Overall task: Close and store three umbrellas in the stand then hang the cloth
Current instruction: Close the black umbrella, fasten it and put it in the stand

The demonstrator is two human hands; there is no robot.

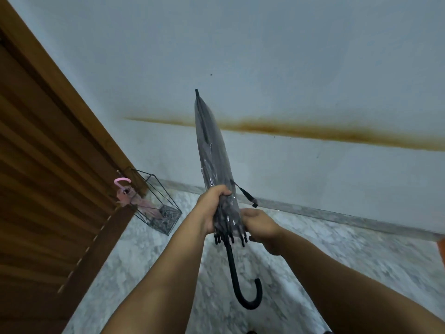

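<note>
Marble floor: pink umbrella [137,201] stowed in stand [159,208]; your left hand [212,208] and right hand [260,225] clamp folded clear umbrella [212,150], strap [248,196] unfastened.

No readable text, labels, brands, numbers or signs anywhere in view.
</note>
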